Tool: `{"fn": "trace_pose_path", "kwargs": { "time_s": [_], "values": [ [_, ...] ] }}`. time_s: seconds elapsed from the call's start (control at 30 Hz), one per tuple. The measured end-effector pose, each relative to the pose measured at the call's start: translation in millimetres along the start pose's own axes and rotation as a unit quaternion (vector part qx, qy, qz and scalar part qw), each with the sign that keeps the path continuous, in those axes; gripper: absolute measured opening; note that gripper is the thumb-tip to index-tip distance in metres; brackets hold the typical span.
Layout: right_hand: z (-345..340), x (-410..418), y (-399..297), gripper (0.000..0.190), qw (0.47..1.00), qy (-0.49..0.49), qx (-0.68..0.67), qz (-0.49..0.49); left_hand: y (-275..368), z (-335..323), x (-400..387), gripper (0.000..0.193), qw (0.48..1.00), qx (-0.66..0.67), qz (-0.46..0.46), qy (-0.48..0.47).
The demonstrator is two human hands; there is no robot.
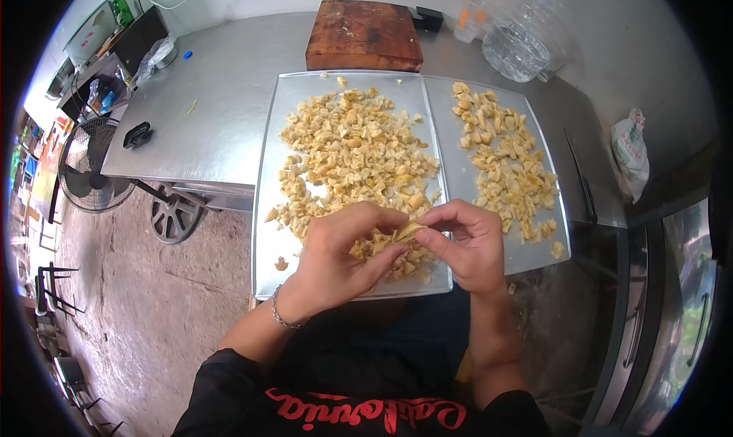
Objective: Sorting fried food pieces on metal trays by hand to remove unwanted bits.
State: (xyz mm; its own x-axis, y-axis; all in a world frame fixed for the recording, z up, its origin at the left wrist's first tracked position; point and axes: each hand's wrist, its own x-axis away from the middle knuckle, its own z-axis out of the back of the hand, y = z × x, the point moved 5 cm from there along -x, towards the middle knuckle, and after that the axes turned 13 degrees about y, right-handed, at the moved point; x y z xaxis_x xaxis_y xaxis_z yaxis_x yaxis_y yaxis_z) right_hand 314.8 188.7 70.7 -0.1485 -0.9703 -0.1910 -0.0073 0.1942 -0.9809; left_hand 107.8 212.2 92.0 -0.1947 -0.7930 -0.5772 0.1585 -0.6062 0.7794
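Observation:
Between the fingertips of both hands is a pale yellow, bread-like piece of food (408, 231). My left hand (349, 248) pinches it from the left with thumb and fingers, and my right hand (467, 239) grips its right end. Both hands are above the near part of a shallow metal tray (266, 179), where many small torn pieces (355, 145) of the same food are spread. A second metal tray (452, 179) adjoins it on the right and carries larger yellow pieces (509, 150). What the food is exactly, I cannot tell.
Behind the trays, a thick wooden chopping board (363, 33) rests on the steel table (212, 104). A knife (581, 176) lies right of the trays. Large clear plastic bottles (515, 50) stand at the back right. A black fan (94, 165) is at the left, beside a spoked wheel (174, 214).

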Motion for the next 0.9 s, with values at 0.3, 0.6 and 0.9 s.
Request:
{"fn": "trace_pose_path", "kwargs": {
  "time_s": [0.3, 0.6, 0.9],
  "values": [
    [-5, 1, -4, 0.013, 0.998, -0.013, 0.052, 0.024, 0, -2, -2, 0.021, 1.000, -0.008, -0.003, -0.006],
    [-5, 1, -15, 0.010, 0.989, -0.014, 0.114, 0.095, -7, -3, 3, 0.015, 0.999, -0.005, 0.045, 0.002],
    [-4, -3, -16, 0.012, 0.984, 0.003, 0.132, 0.121, -11, 2, 2, 0.014, 0.998, -0.006, 0.054, 0.028]
  ]
}}
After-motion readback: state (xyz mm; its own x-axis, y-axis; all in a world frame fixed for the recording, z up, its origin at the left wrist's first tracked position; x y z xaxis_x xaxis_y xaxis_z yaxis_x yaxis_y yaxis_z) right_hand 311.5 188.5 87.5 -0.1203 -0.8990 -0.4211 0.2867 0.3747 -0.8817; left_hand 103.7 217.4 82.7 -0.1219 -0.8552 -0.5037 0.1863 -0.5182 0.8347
